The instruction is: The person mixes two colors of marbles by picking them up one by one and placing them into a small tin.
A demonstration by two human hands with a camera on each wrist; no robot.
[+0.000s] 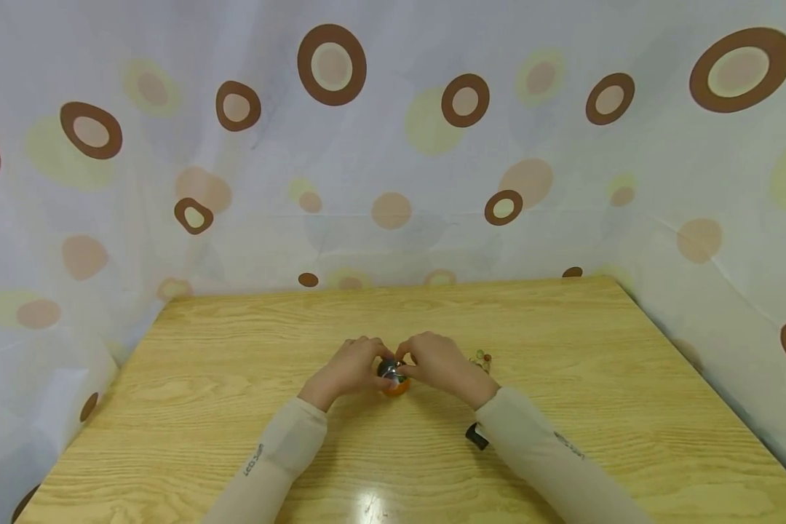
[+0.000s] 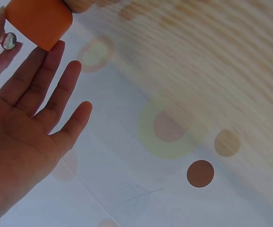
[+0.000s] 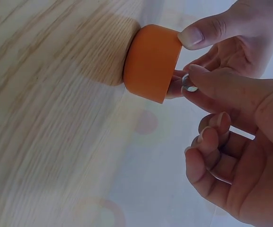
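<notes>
Cup (image 1: 397, 390) stood on table (image 1: 255, 338), gripped by left hand (image 1: 348, 368). Right hand (image 1: 437, 362) pinched marble (image 3: 189, 83) just beside cup mouth. Head view, from cup: loose marbles (image 1: 487, 358) lay at 3 o'clock, black object (image 1: 476, 437) at 4.

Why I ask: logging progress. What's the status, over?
Left hand holding orange cup. Right hand pinching small shiny piece at cup's rim. Other small pieces lie to the right; nothing seen blocking.

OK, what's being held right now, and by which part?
The left hand holds the orange cup at its rim; the right hand pinches a small shiny marble by its sides.
</notes>
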